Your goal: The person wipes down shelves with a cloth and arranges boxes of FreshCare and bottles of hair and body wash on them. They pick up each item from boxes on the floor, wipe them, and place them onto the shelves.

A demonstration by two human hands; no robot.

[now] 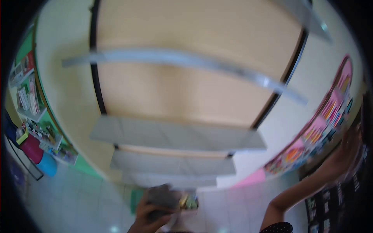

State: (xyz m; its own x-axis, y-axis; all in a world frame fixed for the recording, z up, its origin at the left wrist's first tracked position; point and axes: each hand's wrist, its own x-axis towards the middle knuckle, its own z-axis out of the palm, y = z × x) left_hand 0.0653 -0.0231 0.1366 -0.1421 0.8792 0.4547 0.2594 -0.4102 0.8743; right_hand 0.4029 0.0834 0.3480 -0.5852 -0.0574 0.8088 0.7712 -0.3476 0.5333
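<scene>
My left hand (pixel 149 217) is low in the middle of the view, closed around a blurred grey bundle (pixel 161 196) with a small yellowish item beside it. My right hand (pixel 342 155) reaches up to the far right edge and touches a dark display rack (pixel 338 194) next to a colourful pink poster (pixel 322 124). In front of me stands an empty shelf unit (pixel 175 134) with grey boards and a tan back panel. The picture is blurred by motion.
At the left, a green wall holds small shelves with books (pixel 27 93) and several small items (pixel 42 134). A red and a blue cylinder (pixel 39 157) lie beneath them. The floor (pixel 77 198) is pale tile.
</scene>
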